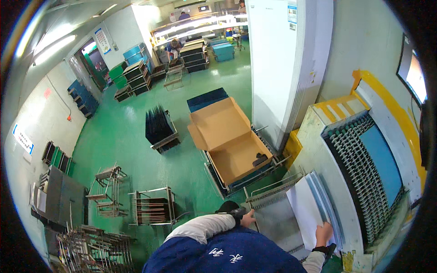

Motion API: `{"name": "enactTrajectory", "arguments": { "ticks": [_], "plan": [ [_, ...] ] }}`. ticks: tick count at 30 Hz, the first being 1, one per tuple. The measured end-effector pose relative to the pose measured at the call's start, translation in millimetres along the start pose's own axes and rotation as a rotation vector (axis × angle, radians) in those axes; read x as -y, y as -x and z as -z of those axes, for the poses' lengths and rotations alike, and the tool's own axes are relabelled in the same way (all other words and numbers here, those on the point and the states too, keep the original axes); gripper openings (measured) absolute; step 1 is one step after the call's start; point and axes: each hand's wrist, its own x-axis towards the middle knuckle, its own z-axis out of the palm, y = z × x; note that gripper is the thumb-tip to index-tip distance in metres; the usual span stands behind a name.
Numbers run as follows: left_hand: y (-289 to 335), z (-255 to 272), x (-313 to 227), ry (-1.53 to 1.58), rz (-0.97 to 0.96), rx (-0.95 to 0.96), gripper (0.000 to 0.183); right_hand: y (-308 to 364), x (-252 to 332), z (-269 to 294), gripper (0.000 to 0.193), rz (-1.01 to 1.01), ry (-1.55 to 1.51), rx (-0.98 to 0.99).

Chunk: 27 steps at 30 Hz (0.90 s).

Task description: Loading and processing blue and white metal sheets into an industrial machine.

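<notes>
My left hand [247, 219] has its fingers closed on the near-left side rail of a metal rack [277, 223]. In the rack's right part several thin white and light blue sheets [304, 209] stand leaning together. At the lower edge of the front white sheet is my right hand [323, 235], with its fingers bent in a pinch on that edge. A dark band circles my right wrist. To the right of the sheets stands a machine [364, 168] with rows of rollers and a blue panel lying over part of them.
Beyond the rack an open cardboard box [227, 159] with a small black object [260, 159] inside rests on another rack. A rack of dark sheets [160, 129] and bare metal racks [152, 207] stand on the green floor. A white cabinet [277, 59] rises ahead. Another person [174, 48] bends far off.
</notes>
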Motion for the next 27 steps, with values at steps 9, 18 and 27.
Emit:
{"name": "enactTrajectory", "arguments": {
  "ticks": [9,18,27],
  "plan": [
    [-15.3,-31.7,9.0,0.365,0.16,-0.171,0.075,2.5,0.9,3.1,0.031,0.031,0.017,-0.037],
    [9.0,7.6,-14.0,0.488,0.191,-0.051,0.063,1.3,0.3,3.9,0.029,-0.02,-0.002,-0.011],
    [-1.9,-20.6,6.7,0.078,-0.125,-0.279,0.071,-1.3,-6.9,-5.8,0.035,-0.013,-0.011,-0.003]
  ]
}}
